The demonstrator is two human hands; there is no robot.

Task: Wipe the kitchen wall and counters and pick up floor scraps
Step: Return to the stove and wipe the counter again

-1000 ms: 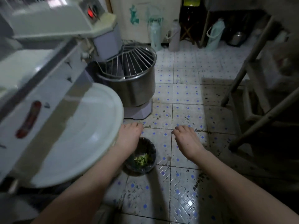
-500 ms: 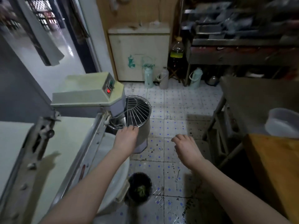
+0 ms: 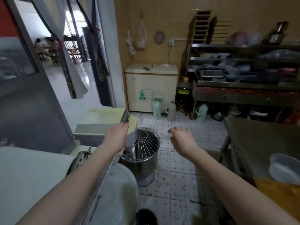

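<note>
Both arms are held out forward over the tiled floor (image 3: pixel 178 161), and nothing is gripped: the left hand (image 3: pixel 116 135) is seen from behind near the dough mixer (image 3: pixel 139 153) control panel, fingers hidden (so its state cannot be told), while the right hand (image 3: pixel 181 138) is loosely spread and empty. The dark scrap bowl (image 3: pixel 146 216) is left on the floor at the frame's bottom edge, probably for collecting floor scraps; no cloth is seen, so wiping is judged not yet under way.

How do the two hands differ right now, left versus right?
The left hand sits over the dough mixer, fingertips near its control panel; the right hand hangs over the tiled floor, away from any object. The left hand's fingers look tucked; the right hand's are spread and curled downward. Both are bare, palm down and hold nothing.
</note>
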